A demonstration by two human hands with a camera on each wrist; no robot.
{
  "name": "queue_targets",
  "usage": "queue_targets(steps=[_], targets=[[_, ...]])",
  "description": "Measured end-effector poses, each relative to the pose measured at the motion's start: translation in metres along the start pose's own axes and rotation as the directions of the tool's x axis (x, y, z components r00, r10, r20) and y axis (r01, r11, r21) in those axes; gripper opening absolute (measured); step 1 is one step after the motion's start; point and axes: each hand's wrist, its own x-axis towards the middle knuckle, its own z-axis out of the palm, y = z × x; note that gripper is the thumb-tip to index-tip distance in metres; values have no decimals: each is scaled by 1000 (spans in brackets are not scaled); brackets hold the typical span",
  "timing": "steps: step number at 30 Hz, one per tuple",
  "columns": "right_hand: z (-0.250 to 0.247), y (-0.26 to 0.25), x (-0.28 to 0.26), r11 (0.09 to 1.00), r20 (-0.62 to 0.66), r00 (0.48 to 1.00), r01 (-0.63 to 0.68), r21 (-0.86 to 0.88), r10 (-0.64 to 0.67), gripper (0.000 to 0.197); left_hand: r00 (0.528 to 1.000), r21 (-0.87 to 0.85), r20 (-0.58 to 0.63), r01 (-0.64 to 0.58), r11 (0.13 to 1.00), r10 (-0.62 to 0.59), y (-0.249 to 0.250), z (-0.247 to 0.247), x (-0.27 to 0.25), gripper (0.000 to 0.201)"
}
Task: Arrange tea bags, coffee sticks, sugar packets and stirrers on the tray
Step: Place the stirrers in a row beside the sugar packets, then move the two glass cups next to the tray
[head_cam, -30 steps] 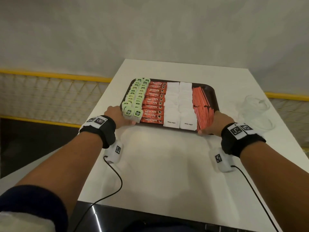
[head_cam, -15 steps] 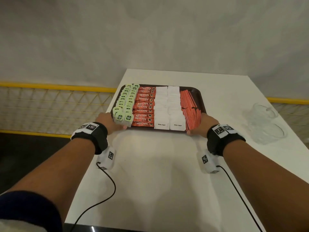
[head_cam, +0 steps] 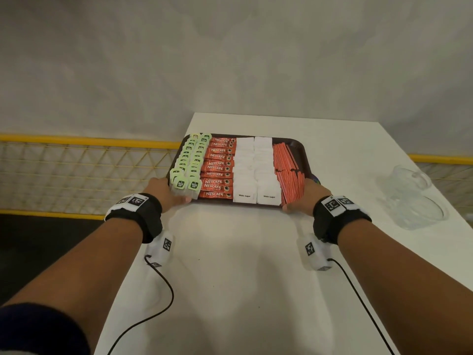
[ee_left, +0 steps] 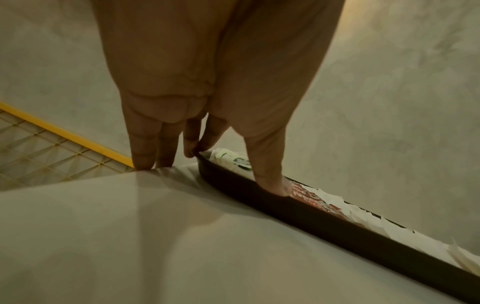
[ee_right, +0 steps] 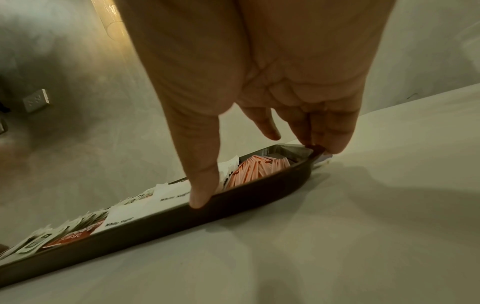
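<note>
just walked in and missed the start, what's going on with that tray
A person has both hands on the near corners of a dark tray on a white table: left hand by the green tea bags, right hand by the red stirrers. Coffee sticks and white sugar packets fill the middle rows. Everything looks arranged already. Clear glassware sits to the right.

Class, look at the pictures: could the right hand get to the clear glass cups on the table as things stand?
Probably yes: the glass cups stand on bare table just beside the right hand, which only holds the tray corner.
</note>
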Motion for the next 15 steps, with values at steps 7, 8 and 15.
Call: queue_targets(steps=[7,8,15], targets=[[-47,-7,-67,987,-80,993,100,125,-91,81,953,-44,-251,-187,981,170,69,-38,-24,54],[-58,-5,-76,983,-105,989,120,136,-106,72,937,-87,-278,-244,966,212,88,-42,-31,57],[-156,54,-122,938,-352,914,284,200,-202,41,786,-209,-190,-618,758,589,233,-24,-77,50]])
